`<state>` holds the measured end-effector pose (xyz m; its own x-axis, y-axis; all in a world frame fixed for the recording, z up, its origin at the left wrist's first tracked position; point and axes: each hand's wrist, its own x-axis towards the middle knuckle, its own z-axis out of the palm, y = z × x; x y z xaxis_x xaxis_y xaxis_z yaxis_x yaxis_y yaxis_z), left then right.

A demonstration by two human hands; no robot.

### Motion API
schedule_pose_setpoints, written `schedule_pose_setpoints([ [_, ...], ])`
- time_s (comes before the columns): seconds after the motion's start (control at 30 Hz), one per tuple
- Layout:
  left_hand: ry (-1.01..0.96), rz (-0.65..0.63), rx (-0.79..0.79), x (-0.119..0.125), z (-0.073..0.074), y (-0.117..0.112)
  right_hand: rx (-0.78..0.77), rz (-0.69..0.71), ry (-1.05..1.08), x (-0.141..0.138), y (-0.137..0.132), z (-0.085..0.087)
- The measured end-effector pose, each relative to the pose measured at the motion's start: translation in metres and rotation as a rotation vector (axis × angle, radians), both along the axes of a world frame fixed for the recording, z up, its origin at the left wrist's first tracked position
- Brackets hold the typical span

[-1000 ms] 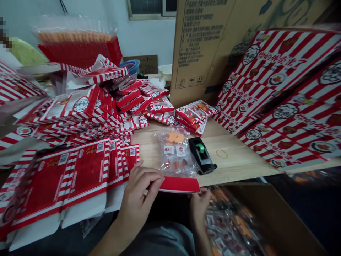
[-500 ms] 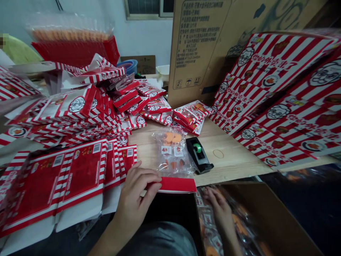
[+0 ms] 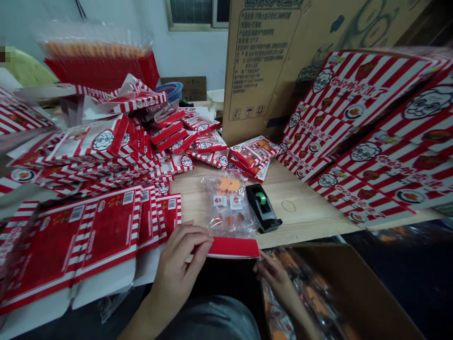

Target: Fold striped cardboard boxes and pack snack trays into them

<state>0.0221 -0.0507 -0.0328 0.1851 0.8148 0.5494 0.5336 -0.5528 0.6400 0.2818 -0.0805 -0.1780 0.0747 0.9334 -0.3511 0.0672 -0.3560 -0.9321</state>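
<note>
The person's left hand (image 3: 179, 261) rests at the left end of a red card strip (image 3: 233, 247) that runs along the near edge of a clear plastic bag (image 3: 228, 203), its fingers (image 3: 198, 238) curled closely over the card and pinching it. The bag lies flat on the wooden surface (image 3: 300, 222), with orange pieces and small printed cards visible inside. The right hand (image 3: 278, 278) sits lower, over an open cardboard box (image 3: 354, 293) of similar filled bags (image 3: 304, 288), its fingers (image 3: 264, 269) extended and narrow at the strip's right end; whether they grip the card cannot be told. Just right of the bag stands a black tape dispenser (image 3: 264, 208) with a green roll, and a rubber band (image 3: 288, 206) lies beyond it. Flat red-and-white striped box blanks (image 3: 78, 236) spread beside the left hand, with striped packets (image 3: 102, 141) heaped behind them.
</note>
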Motion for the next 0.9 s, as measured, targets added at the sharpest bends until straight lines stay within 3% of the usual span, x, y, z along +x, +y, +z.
schedule_pose_setpoints([
  [0.1, -0.005, 0.004, 0.005, 0.001, 0.001, 0.001, 0.007, 0.042, 0.101, -0.008, -0.001, -0.017],
  [0.2, -0.013, -0.007, -0.006, 0.001, 0.000, -0.001, -0.061, 0.093, 0.081, 0.006, 0.000, -0.016],
  [0.27, -0.011, -0.021, 0.002, 0.000, 0.000, -0.003, -0.054, 0.104, -0.104, 0.021, 0.000, -0.009],
  [0.37, 0.056, -0.059, -0.003, -0.004, 0.003, -0.005, 0.122, 0.078, -0.417, 0.040, 0.002, 0.007],
  [0.43, 0.141, -0.115, -0.037, -0.009, 0.006, -0.006, 0.229, 0.013, -0.512, 0.048, 0.007, 0.020],
  [0.53, 0.227, -0.170, -0.037, -0.020, 0.007, -0.008, 0.201, -0.080, -0.594, 0.051, 0.018, 0.043],
  [0.63, 0.225, -0.051, 0.071, -0.031, 0.004, -0.011, 0.131, -0.123, -0.570, 0.049, 0.027, 0.060],
  [0.73, 0.178, 0.095, 0.134, -0.039, 0.002, -0.016, 0.209, -0.142, -0.441, 0.046, 0.028, 0.066],
  [0.83, 0.144, 0.122, 0.146, -0.041, 0.005, -0.020, 0.287, -0.095, -0.451, 0.041, 0.024, 0.066],
  [0.9, 0.123, 0.135, 0.153, -0.041, 0.008, -0.021, 0.246, -0.050, -0.498, 0.039, 0.024, 0.066],
])
